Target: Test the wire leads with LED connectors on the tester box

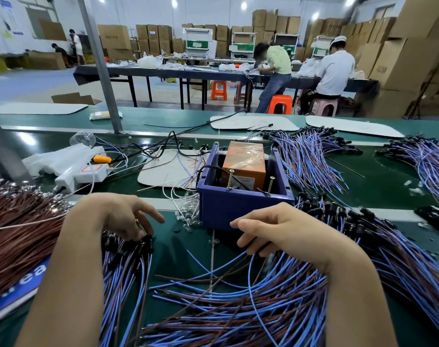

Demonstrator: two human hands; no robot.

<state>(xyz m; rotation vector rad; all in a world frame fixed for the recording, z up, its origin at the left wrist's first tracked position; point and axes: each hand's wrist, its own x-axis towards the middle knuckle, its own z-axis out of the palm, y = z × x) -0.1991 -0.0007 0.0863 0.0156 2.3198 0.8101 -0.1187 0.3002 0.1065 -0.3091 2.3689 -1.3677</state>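
Observation:
The tester box (238, 211) is a purple plastic bin holding an orange block (246, 162), with two upright screws (230, 180) at its near wall. My left hand (113, 216) curls down onto the black LED connectors (138, 242) of a blue and brown lead bundle on the left, its index finger pointing right. Just in front of the box, my right hand (286, 232) curls its fingers round blue and brown leads (253, 256) from the fanned pile (238, 304) below it. What the thumbs do is hidden.
Brown wire bundles (15, 236) lie at far left, with more blue leads (311, 161) behind and to the right of the box. A white power strip (83, 174), grey mats (168, 169), loose clear LEDs (188, 216) and a steel post (100, 63) stand on the green bench. People work at tables beyond.

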